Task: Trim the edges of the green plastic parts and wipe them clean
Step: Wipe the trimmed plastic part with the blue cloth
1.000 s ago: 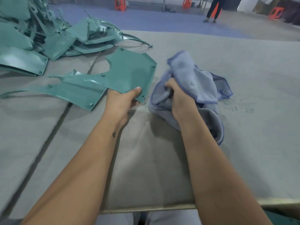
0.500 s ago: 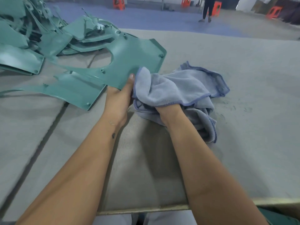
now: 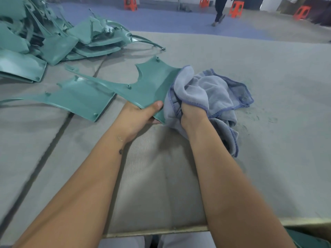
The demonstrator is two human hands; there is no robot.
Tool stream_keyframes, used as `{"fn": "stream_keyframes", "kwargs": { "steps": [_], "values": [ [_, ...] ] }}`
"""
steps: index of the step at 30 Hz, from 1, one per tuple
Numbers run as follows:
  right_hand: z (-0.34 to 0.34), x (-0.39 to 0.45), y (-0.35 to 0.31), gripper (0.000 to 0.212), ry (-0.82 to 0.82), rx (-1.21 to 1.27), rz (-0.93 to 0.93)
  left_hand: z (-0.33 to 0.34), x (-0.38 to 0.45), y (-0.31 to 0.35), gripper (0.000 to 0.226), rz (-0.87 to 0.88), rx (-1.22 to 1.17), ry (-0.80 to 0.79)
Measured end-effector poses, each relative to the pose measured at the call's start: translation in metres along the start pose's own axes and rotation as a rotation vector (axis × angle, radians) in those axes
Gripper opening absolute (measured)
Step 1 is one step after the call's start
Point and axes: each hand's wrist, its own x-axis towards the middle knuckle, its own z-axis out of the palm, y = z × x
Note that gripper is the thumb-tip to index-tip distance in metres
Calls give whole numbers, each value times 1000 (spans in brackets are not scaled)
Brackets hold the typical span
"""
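A flat green plastic part with a curved cut-out and small screw posts lies tilted over the table. My left hand grips its near edge, thumb on top. My right hand is closed on a crumpled blue-grey cloth; the cloth wraps over the part's right edge and hides it. Another flat green part rests on the table to the left, partly under the held one.
A heap of green plastic parts fills the far left of the grey felt-covered table. Beyond the table's far edge are orange stools and a person's legs on the floor. The table's near edge is by my lap.
My right hand has brought the cloth from the table's right side onto the part's right edge. The part has swung in my left hand, its right end now under the cloth.
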Motion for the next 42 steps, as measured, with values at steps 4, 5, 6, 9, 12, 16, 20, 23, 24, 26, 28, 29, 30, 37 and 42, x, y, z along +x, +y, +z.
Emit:
{"fn": "stream_keyframes", "kwargs": {
  "steps": [4, 5, 6, 9, 12, 16, 20, 23, 24, 26, 28, 29, 30, 37, 42],
  "values": [
    [2, -4, 1, 30, 70, -228, -176, 3, -1, 3, 20, 27, -31, 71],
    [4, -6, 1, 25, 91, -174, -186, 3, 0, 4, 21, 31, -46, 99],
    [10, -7, -3, 21, 104, -149, -148, 3, 0, 5, 22, 32, -62, 126],
    [-1, -22, -13, 8, 110, -288, -233, 2, 1, 10, 22, 53, -93, 176],
    [-3, -13, -15, 31, 64, -467, -358, 5, -2, 10, 21, 54, -73, 154],
    [-4, -7, -13, 30, 150, -404, -206, 9, -5, 10, 22, 27, -102, 99],
    [5, -1, 4, 29, 193, -565, -209, -1, -6, 13, 17, -23, -52, -25],
    [0, -6, 14, 32, 102, -623, -225, -12, -6, 14, 15, -32, -23, -20],
    [-3, -8, 15, 37, 88, -589, -224, -15, -4, 16, 16, -30, -27, 13],
    [-7, -12, 10, 44, 100, -456, -186, -21, 0, 17, 11, -33, -82, 141],
    [-10, -9, -1, 34, 145, -383, -174, -25, 5, 17, 2, -24, -148, 300],
    [-11, -10, -5, 28, 183, -380, -193, -26, 7, 17, 5, -16, -165, 365],
    [-12, -10, -8, 27, 201, -380, -252, -26, 8, 17, 8, -13, -182, 407],
    [-11, -23, -9, 41, -5, -402, -348, -23, 10, 11, 18, -41, -75, 282],
    [-14, -23, -7, 39, -22, -268, -162, -21, 10, 11, 17, -3, -40, 254]
  ]
}}
